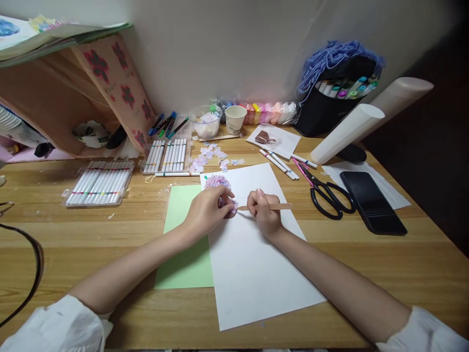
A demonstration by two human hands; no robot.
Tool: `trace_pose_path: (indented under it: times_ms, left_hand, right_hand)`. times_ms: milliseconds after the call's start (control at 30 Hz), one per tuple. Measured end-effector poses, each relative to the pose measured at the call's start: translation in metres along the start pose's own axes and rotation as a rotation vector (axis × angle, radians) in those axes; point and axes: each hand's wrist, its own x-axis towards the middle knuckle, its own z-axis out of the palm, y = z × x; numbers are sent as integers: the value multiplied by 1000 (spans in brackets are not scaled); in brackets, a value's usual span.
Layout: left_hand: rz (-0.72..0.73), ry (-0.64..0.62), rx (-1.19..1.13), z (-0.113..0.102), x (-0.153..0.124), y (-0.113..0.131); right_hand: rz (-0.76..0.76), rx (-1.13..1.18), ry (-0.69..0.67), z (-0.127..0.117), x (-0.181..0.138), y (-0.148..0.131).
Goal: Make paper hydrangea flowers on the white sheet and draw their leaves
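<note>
Lilac, crumbly-looking, the cluster (217, 181) sits at the far left corner of the white sheet (264, 274), and the left hand (210, 208) is right there, bent fingers on its near side; whether they pinch a scrap, can't tell! Across to the right hand (266, 210), closed around the stick (281, 207), tip at the lilac beside the left fingertips. Green paper (185, 266) shows along the sheet's left edge. Scraps (200, 160) lie beyond its far left corner; scissors (318, 184) and phone (373, 203) towards the desk's (91, 234) right edge.
</note>
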Motion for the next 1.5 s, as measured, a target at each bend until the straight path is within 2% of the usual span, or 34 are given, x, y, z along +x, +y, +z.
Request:
trace_pose_path:
  times_ms: [200, 400, 567, 700, 1133, 1500]
  left_hand:
    - [41, 15, 6, 2, 0, 0]
    - [26, 127, 34, -3, -16, 0]
    - [-15, 65, 181, 2, -33, -17]
    - [-17, 28, 245, 7, -35, -24]
    - [-22, 23, 264, 6, -34, -20]
    - [-13, 25, 290, 6, -34, -20]
  right_hand:
    - [13, -49, -4, 1, 1, 1]
    - [41, -59, 17, 1, 2, 1]
    - [82, -55, 2, 1, 3, 0]
    - [130, -64, 7, 3, 6, 0]
    - [86, -62, 31, 2, 3, -1]
    - [119, -98, 15, 5, 4, -4]
